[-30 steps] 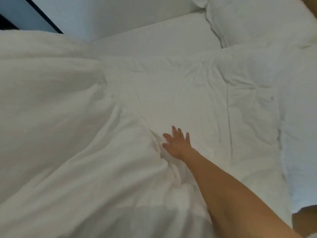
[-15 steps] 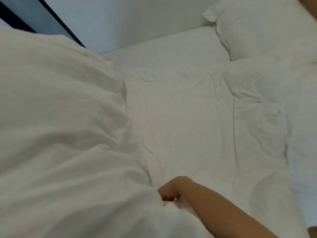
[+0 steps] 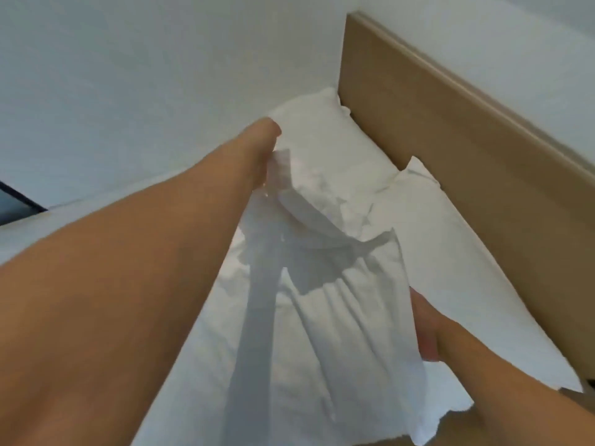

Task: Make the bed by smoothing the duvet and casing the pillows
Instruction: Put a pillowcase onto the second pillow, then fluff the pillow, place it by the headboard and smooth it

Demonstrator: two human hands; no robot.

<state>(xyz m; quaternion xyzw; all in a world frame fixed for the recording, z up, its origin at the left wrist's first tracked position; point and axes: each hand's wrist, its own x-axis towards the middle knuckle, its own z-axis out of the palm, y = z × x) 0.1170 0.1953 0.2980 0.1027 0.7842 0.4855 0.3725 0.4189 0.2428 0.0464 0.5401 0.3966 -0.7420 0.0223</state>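
Note:
A white pillowcase (image 3: 338,317) hangs bunched and creased between my two hands above the bed. Its far end bulges around a pillow (image 3: 322,149) that leans at the headboard's corner. My left hand (image 3: 262,146) reaches far forward and grips the pillowcase's upper left edge, its fingers hidden behind the fabric. My right hand (image 3: 429,333) pinches the pillowcase's right edge, thumb on top. A second white pillow (image 3: 457,252) lies flat along the headboard on the right. The duvet is hard to tell from the white bedding (image 3: 199,365) under my arms.
A light wooden headboard (image 3: 450,140) runs diagonally along the right. A plain white wall (image 3: 161,75) closes off the far side of the bed. A dark window frame (image 3: 16,204) shows at the left edge.
The view has swung from the duvet up to the head of the bed. My right hand has left the duvet, and both hands now grip the pillowcase.

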